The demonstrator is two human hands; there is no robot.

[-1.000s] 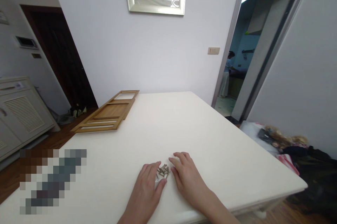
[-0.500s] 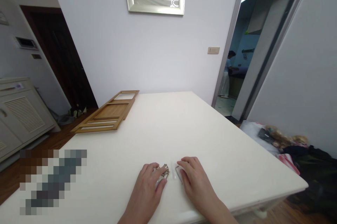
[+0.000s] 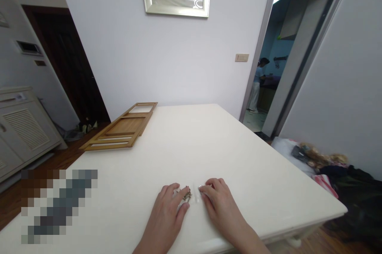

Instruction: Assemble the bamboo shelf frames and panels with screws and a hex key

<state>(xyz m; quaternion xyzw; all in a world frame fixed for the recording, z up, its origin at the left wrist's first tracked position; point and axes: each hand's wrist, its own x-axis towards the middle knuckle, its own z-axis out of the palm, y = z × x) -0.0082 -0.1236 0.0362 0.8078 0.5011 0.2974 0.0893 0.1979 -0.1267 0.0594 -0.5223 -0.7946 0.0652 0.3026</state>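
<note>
Near the front of the white table, my left hand is curved over a small heap of brass-coloured screws. Its index finger touches the heap, and the thumb lies apart from it. Clear plastic, apparently a small bag, lies flat between my hands. My right hand has thumb and fingers closed together over a thin metal Allen key. Only a short bent end of the key shows at the fingertips; the rest is hidden under the hand.
A flat wooden frame with slats lies at the table's far left. Blurred-out pixels cover something at the near left. A person stands in the room beyond the doorway. Clothes are heaped right of the table.
My right fingers have closed over the Allen key, whose long arm showed before and is now mostly covered. My left hand has hardly moved on the screws.
</note>
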